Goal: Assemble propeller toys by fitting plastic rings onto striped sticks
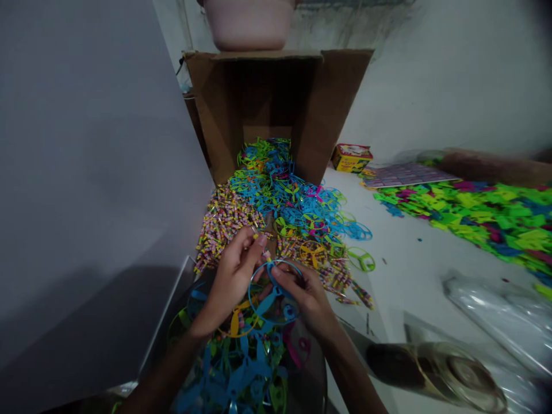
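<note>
My left hand [233, 273] is closed, thumb against fingers, on a thin tube with pink and yellow bands [267, 255]. The tube's lower end meets the rim of a blue ringed propeller [268, 303]; whether the two are joined I cannot tell. My right hand [305, 293] pinches that propeller at its upper right, thumb on top. Below both hands lies a container [318, 368] full of blue, green, orange and pink propellers. Ahead of my fingers spreads a heap of banded tubes [226, 221], with a pile of ringed propellers [297, 201] behind it.
An open cardboard box [336, 98] lies on its side behind the piles, a pink basin [250, 26] on top. To the right are a yellow-red box [352, 158], bright flat plastic pieces [483, 215], clear plastic bags [495, 316] and a jar lying down [457, 371]. A grey panel [95, 172] stands left.
</note>
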`<state>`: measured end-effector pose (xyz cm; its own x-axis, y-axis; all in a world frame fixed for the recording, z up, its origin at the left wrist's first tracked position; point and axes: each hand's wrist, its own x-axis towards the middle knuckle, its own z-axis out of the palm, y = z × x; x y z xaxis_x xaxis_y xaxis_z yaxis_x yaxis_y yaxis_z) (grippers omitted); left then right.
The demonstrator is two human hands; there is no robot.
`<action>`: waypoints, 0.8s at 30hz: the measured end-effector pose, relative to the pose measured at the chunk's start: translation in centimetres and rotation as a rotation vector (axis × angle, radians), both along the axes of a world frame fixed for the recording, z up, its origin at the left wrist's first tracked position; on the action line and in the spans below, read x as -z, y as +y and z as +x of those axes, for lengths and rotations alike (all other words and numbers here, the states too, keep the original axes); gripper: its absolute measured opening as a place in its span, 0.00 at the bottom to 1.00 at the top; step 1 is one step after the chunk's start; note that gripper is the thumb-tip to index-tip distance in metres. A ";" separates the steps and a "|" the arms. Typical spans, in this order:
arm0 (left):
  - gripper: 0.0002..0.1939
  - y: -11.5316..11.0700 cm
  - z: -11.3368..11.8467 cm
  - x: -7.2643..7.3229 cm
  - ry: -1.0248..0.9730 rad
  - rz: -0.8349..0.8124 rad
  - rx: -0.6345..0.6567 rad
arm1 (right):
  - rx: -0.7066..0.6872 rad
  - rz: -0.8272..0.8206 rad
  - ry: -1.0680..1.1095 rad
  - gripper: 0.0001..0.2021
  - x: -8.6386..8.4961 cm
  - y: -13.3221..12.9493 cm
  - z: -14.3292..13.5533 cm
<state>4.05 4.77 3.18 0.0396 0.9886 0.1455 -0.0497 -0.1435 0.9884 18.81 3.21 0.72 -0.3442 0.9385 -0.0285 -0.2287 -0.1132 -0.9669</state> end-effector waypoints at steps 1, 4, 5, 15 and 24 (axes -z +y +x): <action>0.14 -0.1 0.0 0.0 0.023 0.023 -0.023 | 0.013 -0.001 -0.007 0.14 -0.1 -0.2 -0.2; 0.16 -0.2 0.1 0.1 0.085 0.043 -0.075 | 0.092 0.055 -0.042 0.14 -0.5 -0.6 -1.0; 0.17 -0.3 0.2 0.1 0.099 0.041 -0.089 | 0.122 0.081 -0.054 0.14 -0.6 -0.8 -1.3; 0.18 -1.3 0.8 0.5 0.182 0.095 -0.154 | 0.268 0.223 -0.172 0.12 0.8 -1.8 -2.2; 0.18 -0.9 0.3 0.1 0.151 0.045 -0.105 | 0.157 0.224 -0.109 0.12 -0.8 -1.1 -2.2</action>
<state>4.38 3.87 3.04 -0.0385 0.9810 0.1901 0.1158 -0.1846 0.9760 16.59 2.11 1.49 -0.2006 0.9670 0.1569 -0.1202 0.1346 -0.9836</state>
